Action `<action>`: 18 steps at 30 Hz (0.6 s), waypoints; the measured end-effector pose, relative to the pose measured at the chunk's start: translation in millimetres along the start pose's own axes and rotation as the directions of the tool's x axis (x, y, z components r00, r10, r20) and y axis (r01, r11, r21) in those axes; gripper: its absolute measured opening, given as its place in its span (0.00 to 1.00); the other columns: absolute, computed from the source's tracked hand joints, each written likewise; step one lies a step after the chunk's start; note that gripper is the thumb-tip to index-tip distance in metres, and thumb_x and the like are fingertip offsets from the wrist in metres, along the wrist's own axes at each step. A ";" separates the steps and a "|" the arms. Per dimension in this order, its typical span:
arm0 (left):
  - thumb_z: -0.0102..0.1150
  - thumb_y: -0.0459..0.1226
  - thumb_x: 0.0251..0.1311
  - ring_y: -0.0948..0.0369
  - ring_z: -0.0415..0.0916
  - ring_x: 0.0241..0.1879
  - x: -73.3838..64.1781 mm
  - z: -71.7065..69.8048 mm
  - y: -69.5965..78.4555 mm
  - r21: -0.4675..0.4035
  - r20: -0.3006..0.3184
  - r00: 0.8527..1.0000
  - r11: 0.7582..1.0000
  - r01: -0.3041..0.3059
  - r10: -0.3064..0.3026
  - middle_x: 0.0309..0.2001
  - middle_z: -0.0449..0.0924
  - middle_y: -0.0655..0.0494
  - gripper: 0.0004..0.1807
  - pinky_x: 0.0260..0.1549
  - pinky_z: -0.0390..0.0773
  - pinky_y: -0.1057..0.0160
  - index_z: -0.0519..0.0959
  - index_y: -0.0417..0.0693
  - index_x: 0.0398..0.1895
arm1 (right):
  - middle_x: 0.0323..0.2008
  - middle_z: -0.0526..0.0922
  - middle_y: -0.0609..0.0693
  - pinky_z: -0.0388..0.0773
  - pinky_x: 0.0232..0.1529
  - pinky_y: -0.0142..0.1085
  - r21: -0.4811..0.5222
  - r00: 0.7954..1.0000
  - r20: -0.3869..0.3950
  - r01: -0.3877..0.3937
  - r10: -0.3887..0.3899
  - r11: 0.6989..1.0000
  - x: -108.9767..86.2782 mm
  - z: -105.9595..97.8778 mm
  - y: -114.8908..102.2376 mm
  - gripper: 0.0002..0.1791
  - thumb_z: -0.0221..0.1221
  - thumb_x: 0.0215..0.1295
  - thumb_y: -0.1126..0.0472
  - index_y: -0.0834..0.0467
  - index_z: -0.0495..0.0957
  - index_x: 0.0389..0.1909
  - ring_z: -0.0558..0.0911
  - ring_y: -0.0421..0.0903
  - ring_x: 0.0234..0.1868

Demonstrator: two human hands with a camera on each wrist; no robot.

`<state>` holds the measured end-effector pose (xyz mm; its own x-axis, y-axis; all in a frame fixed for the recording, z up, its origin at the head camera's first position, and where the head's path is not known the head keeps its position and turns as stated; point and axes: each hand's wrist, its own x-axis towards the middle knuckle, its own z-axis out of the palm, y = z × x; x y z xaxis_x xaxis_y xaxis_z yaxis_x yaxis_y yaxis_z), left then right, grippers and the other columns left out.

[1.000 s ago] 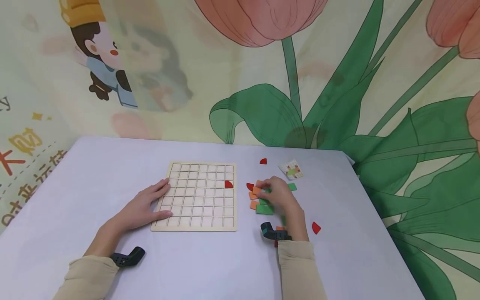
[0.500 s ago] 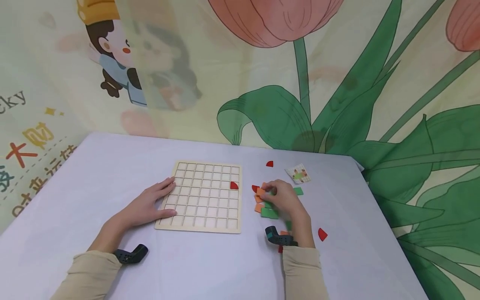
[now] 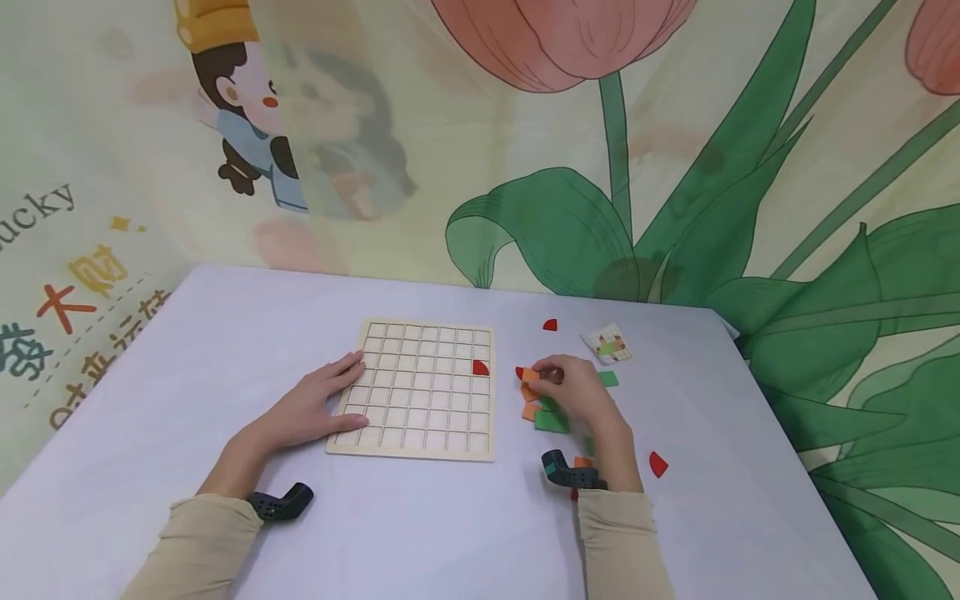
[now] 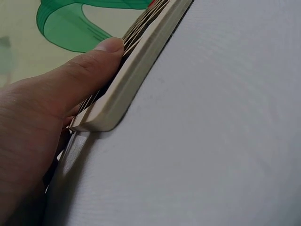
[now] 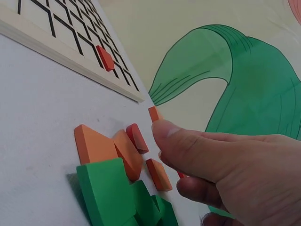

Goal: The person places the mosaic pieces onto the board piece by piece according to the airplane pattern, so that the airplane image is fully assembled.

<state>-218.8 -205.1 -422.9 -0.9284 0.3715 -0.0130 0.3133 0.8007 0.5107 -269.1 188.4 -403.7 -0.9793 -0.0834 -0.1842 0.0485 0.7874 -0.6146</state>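
Note:
A wooden grid board (image 3: 420,454) lies on the white table, one red quarter-circle tile (image 3: 481,367) in a cell near its right side. My left hand (image 3: 311,406) rests on the board's left edge, fingers extended and thumb on the rim; the left wrist view shows that thumb (image 4: 89,68) on the frame. To the right of the board, my right hand (image 3: 577,387) pinches an orange square tile (image 5: 153,113) between thumb and fingers. It is over a loose pile of green tiles (image 5: 107,190) and orange tiles (image 5: 94,146), partly hiding them.
A small pattern card (image 3: 609,344) lies beyond the right hand, beside a green tile (image 3: 608,379). Loose red tiles lie at the back (image 3: 551,325) and to the right of the right wrist (image 3: 657,464). A printed wall cloth (image 3: 360,242) hangs behind the table.
The head view has shifted, so everything appears further right. The right hand stays by the pile with the orange tile in its fingers; the left hand keeps its place on the board.

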 end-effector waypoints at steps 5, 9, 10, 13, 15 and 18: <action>0.64 0.60 0.50 0.42 0.48 0.73 0.4 2.0 2.5 -0.013 -0.006 1.000 1.000 0.006 -0.006 0.75 0.50 0.47 0.51 0.66 0.54 0.37 0.59 0.41 0.71 | 0.38 0.81 0.48 0.77 0.38 0.32 -0.035 0.998 0.001 0.061 -0.061 0.998 -0.3 0.4 -3.2 0.18 0.67 0.57 0.53 0.53 0.81 0.48 0.74 0.46 0.40; 0.64 0.60 0.50 0.42 0.48 0.73 -1.2 2.6 2.6 -0.011 -0.014 1.000 1.000 0.014 -0.014 0.75 0.50 0.47 0.51 0.65 0.54 0.37 0.59 0.41 0.71 | 0.37 0.81 0.47 0.77 0.35 0.30 -0.059 0.995 -0.003 0.098 -0.099 0.993 0.0 2.0 -9.7 0.18 0.67 0.56 0.53 0.53 0.82 0.48 0.74 0.46 0.39; 0.63 0.60 0.50 0.42 0.48 0.72 -1.3 2.5 2.7 -0.007 -0.015 1.000 1.000 0.016 -0.016 0.75 0.50 0.47 0.51 0.65 0.54 0.37 0.59 0.41 0.71 | 0.37 0.81 0.47 0.77 0.34 0.30 -0.061 0.994 -0.005 0.105 -0.106 0.993 -0.1 2.2 -11.7 0.18 0.67 0.56 0.53 0.52 0.82 0.48 0.74 0.46 0.38; 0.64 0.60 0.50 0.42 0.48 0.73 -1.0 2.6 2.6 -0.005 -0.015 1.000 1.000 0.021 -0.022 0.75 0.50 0.47 0.51 0.66 0.54 0.37 0.59 0.41 0.71 | 0.37 0.80 0.46 0.77 0.32 0.30 -0.059 0.993 -0.005 0.119 -0.120 0.991 -0.9 3.5 -17.5 0.18 0.68 0.56 0.54 0.52 0.82 0.48 0.74 0.46 0.38; 0.64 0.60 0.50 0.42 0.48 0.73 -0.1 2.4 2.8 -0.006 -0.014 1.000 1.000 0.018 -0.018 0.75 0.50 0.46 0.51 0.66 0.54 0.37 0.59 0.40 0.71 | 0.37 0.80 0.47 0.77 0.30 0.29 -0.057 0.993 -0.005 0.120 -0.121 0.991 -1.6 5.3 -20.8 0.18 0.68 0.56 0.55 0.52 0.82 0.48 0.74 0.46 0.38; 0.63 0.60 0.50 0.43 0.48 0.73 1.0 2.3 2.5 0.001 -0.011 1.000 1.000 0.014 -0.014 0.75 0.50 0.46 0.51 0.66 0.54 0.38 0.59 0.40 0.71 | 0.39 0.80 0.47 0.77 0.29 0.28 -0.060 0.991 -0.006 0.131 -0.131 0.990 -2.6 10.2 -25.8 0.17 0.68 0.56 0.56 0.51 0.83 0.48 0.74 0.45 0.38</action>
<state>-218.5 -201.6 -423.6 -0.9350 0.3545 -0.0104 0.3000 0.8063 0.5098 -265.7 162.1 -395.1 -0.9784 -0.1824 -0.0972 -0.0919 0.8051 -0.5860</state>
